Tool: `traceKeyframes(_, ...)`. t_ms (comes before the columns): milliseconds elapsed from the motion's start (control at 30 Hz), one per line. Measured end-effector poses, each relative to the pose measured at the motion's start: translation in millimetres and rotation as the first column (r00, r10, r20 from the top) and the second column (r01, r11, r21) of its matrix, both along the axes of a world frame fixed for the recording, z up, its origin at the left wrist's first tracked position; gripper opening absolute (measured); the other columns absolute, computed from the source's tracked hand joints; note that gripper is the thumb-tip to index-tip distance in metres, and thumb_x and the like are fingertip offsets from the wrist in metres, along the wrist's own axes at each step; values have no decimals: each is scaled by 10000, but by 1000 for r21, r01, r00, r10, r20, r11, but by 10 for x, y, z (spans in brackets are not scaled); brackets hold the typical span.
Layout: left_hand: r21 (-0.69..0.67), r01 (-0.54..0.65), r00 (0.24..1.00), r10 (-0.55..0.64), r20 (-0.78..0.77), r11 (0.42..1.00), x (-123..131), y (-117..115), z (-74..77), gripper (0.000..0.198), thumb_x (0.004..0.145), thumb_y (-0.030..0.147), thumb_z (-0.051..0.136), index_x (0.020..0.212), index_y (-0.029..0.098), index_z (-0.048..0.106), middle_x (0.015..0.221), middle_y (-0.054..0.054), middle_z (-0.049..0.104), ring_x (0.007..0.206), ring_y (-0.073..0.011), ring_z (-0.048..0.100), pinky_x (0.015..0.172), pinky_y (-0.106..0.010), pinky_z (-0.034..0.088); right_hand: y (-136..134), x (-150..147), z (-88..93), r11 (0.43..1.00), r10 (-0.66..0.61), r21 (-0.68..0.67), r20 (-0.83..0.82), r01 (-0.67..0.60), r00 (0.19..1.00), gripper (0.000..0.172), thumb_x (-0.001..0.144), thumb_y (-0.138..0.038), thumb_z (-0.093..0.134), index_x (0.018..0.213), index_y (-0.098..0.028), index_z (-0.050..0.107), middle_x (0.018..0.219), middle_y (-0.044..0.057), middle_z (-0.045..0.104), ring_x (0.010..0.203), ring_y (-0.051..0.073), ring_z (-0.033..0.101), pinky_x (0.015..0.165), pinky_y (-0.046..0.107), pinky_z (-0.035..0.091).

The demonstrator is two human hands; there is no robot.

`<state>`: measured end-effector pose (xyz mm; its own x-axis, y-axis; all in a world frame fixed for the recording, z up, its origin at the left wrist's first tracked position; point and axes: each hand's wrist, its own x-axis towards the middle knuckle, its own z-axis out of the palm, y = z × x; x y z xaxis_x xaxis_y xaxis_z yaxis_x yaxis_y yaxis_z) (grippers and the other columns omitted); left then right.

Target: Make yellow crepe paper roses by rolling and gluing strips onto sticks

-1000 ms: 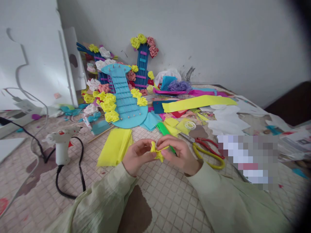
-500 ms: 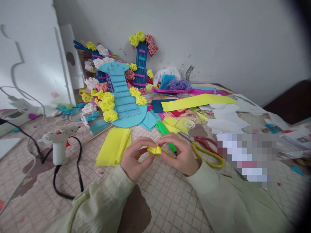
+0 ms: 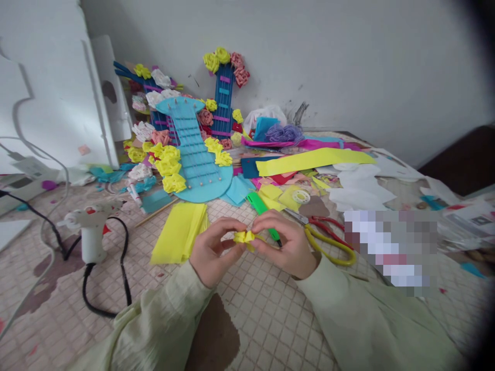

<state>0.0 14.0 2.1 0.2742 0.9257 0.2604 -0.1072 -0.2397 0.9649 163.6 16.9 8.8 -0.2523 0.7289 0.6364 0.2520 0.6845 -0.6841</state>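
Left hand (image 3: 214, 253) and right hand (image 3: 289, 246) in fingertip pinch on folded yellow crepe paper (image 3: 243, 237), hot-glue gun (image 3: 93, 233) to their left, illegibly small packet label (image 3: 480, 221) to their right

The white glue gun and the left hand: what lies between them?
In the head view, a loop of black cord and then the yellow paper stack lie between the glue gun and the left hand.
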Motion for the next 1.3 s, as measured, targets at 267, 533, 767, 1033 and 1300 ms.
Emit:
traceKeyframes(267, -124, 152, 988, -154, -2, 981, -39, 21, 6, 227, 682, 160, 643, 900, 167, 579, 854, -51, 561, 832, -163, 538, 622, -232, 500, -1, 28, 18, 976, 177, -123, -19, -178, 984, 93, 705, -173, 591, 767, -185, 523, 758, 30, 555, 733, 151, 530, 686, 330, 442)
traceKeyframes(533, -230, 210, 976, -219, -13, 950, -41, 38, 16, 310, 636, 209, 677, 910, 148, 545, 818, -45, 538, 793, -158, 526, 603, -253, 483, 11, 57, -8, 909, 262, -313, -78, -273, 962, 27, 742, -191, 566, 763, -174, 562, 772, 32, 552, 749, 150, 526, 718, 329, 424)
traceKeyframes(767, -246, 197, 976, -213, -39, 949, -34, 66, 59, 277, 622, 199, 676, 858, 134, 547, 750, -17, 551, 707, -124, 522, 649, -272, 454, 24, 40, -58, 863, 285, -400, -116, -307, 952, 82, 794, -243, 525, 768, -170, 552, 761, 23, 540, 747, 139, 512, 703, 301, 409)
traceKeyframes(1033, -317, 249, 968, -240, 67, 915, -46, 91, 25, 201, 634, 214, 676, 729, 139, 515, 715, -4, 560, 677, -112, 522, 598, -243, 424, 16, 45, -54, 869, 265, -408, -92, -279, 960, 90, 801, -250, 515, 788, -168, 550, 762, 16, 509, 738, 132, 485, 695, 289, 396)
traceKeyframes(1300, -446, 255, 966, -209, 151, 858, -19, 84, -35, 289, 568, 264, 715, 746, 135, 528, 671, 12, 553, 603, -93, 501, 548, -227, 369, 12, 29, -51, 867, 257, -429, -51, -254, 965, 133, 812, -264, 498, 720, -170, 512, 726, 4, 489, 706, 123, 470, 666, 278, 389)
